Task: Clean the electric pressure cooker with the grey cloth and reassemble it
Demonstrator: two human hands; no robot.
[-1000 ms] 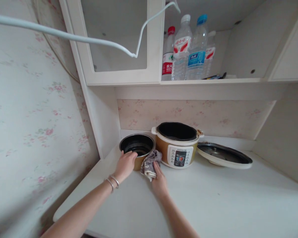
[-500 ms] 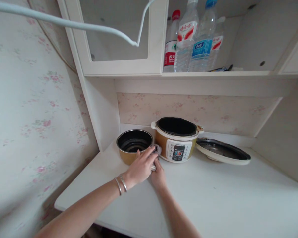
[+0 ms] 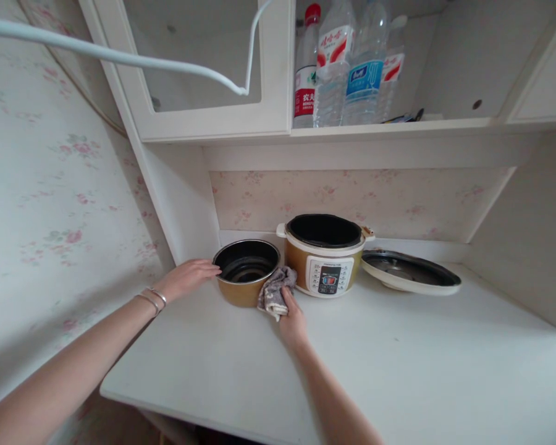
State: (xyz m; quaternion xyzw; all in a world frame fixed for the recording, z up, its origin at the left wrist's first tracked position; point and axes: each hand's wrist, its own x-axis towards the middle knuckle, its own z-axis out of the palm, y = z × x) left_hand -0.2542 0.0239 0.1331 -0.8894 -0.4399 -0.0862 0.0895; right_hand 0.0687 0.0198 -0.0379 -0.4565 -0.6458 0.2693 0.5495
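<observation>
A gold inner pot (image 3: 241,293) with a dark inside stands upright on the white counter. My left hand (image 3: 191,278), with two silver bangles on its wrist, is at the pot's left side. Its fingers are stretched out, fingertips at the rim; whether they press on it I cannot tell. A folded grey cloth (image 3: 277,290) is gripped in my right hand (image 3: 293,318), against the pot's right side. Just right of it sits a gold and white cooker (image 3: 301,275) with a control panel and an open black top. The cooker's lid (image 3: 410,281) lies upturned further right.
Overhead, a white cabinet (image 3: 213,127) spans the counter, with plastic bottles (image 3: 333,80) on its shelf. A white rod-like arm (image 3: 143,60) crosses the upper left. Floral wallpaper (image 3: 50,204) covers the left wall, and the counter's edge (image 3: 167,408) runs along the front.
My left hand has left the cloth and moved left to the pot's far side. My right hand still holds the cloth, now more exposed. The view has shifted slightly.
</observation>
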